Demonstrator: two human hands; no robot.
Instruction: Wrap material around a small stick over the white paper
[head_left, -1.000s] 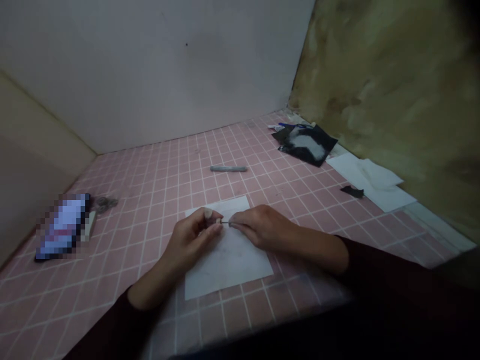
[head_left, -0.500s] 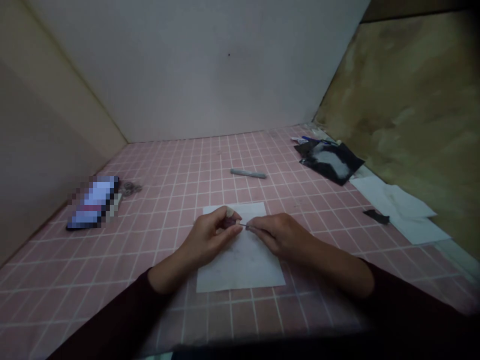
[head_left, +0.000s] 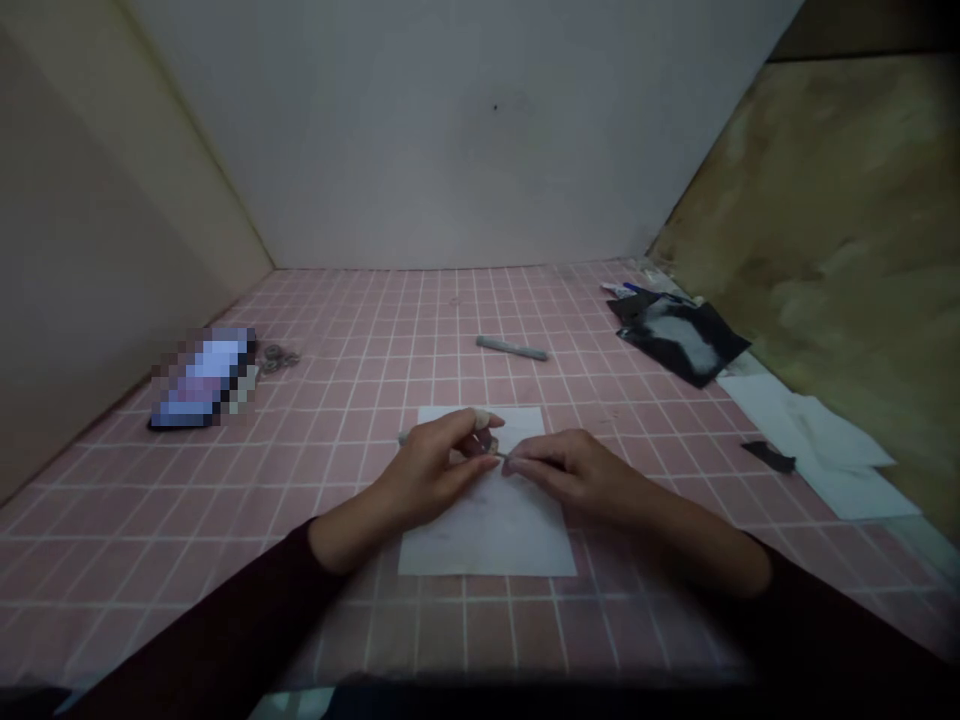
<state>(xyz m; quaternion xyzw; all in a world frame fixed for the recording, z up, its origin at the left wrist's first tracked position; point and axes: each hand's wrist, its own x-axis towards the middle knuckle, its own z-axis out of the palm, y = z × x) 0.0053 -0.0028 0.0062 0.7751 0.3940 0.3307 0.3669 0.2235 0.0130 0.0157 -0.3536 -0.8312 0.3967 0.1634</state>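
Right over the middle of the sheet, a thin metal pin (head_left: 499,454) sits between the two hands, raised just above a white sheet of paper (head_left: 491,530) that lies on pink grid-tiled surface (head_left: 135,520). At its left end is a small dark piece (head_left: 486,444), tucked against the fingertips of the left hand.

Around them, a grey stick-like marker (head_left: 511,348) lies alone on the tiles, beyond the paper. Far right, there's a black sheet with a white patch (head_left: 679,338), and a blue pen (head_left: 637,290) just behind it. Nearer on the right sit loose white papers (head_left: 817,445) with a black scrap (head_left: 769,456) on top. Over on the left, small metal rings (head_left: 279,357) lie just beside a pixelated object (head_left: 202,378).

Nothing stands between the hands and the paper, but the fingers themselves cover much of the action. The small piece is mostly hidden, too dim and tiny to identify, and the pin's exact ends are hard to make out.

The left hand (head_left: 424,470) is curled, fingers closed around that small piece, with a slim grey end poking out behind the hand. The right hand (head_left: 577,475) is pinched tight on the pin, a dark slender end showing past its knuckles.
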